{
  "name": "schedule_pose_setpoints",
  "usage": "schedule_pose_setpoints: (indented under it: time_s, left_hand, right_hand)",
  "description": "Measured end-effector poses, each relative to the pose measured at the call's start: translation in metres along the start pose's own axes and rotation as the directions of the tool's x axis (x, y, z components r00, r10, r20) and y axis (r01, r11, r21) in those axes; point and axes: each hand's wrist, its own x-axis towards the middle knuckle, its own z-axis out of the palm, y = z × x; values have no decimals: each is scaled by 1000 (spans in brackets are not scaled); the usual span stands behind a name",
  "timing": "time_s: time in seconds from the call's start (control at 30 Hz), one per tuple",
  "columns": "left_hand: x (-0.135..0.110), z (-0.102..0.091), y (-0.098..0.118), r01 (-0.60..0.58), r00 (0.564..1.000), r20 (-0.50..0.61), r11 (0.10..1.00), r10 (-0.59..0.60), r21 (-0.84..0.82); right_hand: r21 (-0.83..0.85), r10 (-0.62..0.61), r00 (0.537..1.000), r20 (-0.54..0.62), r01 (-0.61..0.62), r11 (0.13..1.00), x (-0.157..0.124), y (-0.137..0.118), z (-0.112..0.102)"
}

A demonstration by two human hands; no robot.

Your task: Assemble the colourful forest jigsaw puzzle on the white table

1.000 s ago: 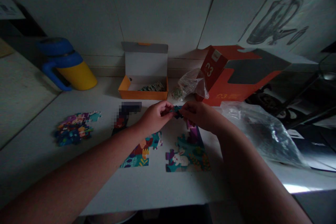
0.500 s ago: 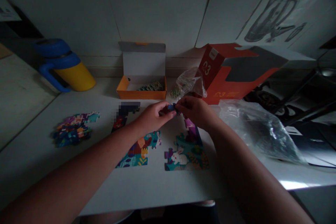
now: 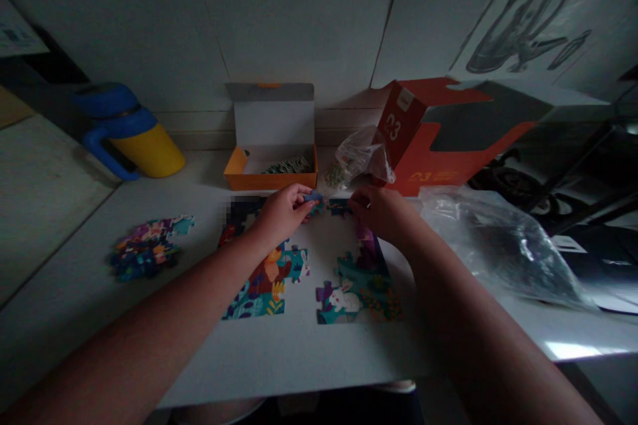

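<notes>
Blue piece (image 3: 314,197) pinched in left hand (image 3: 282,214), right hand (image 3: 383,214) pinching a dark piece (image 3: 339,206) mid-frame: forcing a mismatch could bend tabs.

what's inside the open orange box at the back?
A heap of dark patterned pieces shows above the front wall of the orange box, toward its right end. That wall hides the box floor and anything lying lower.

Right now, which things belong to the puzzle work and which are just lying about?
In use: left hand pinching a small blue puzzle piece; right hand touching a dark puzzle piece; assembled puzzle section by left wrist; second assembled section below right hand; loose pile of colourful pieces; open orange cardboard box holding pieces.
Lying about: blue-and-yellow plastic jug; red-orange carton; large clear plastic bag.
</notes>
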Motion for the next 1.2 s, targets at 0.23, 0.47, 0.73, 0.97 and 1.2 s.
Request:
schedule_pose_setpoints:
  time_s: [0.23,0.47,0.73,0.97,1.2]
  left_hand:
    - [-3,-1,3,-78,997,30,986,74,150]
    - [-13,2,8,-196,980,112,912,166,359]
    - [-20,4,20,-301,954,167,753,251,585]
    - [-23,1,21,-465,884,341,681,321,566]
    - [-23,-1,19,-442,896,329,678,299,587]
  right_hand:
    - [-8,-15,998,60,16,1000,-1,1,3]
    - [-11,-11,999,52,11,1000,-1,2,3]
    - [-23,1,998,68,1,1000,-1,1,0]
    - [-22,4,997,78,-2,1000,-1,1,0]
    - [-40,1,997,79,3,999,-1,3,1]
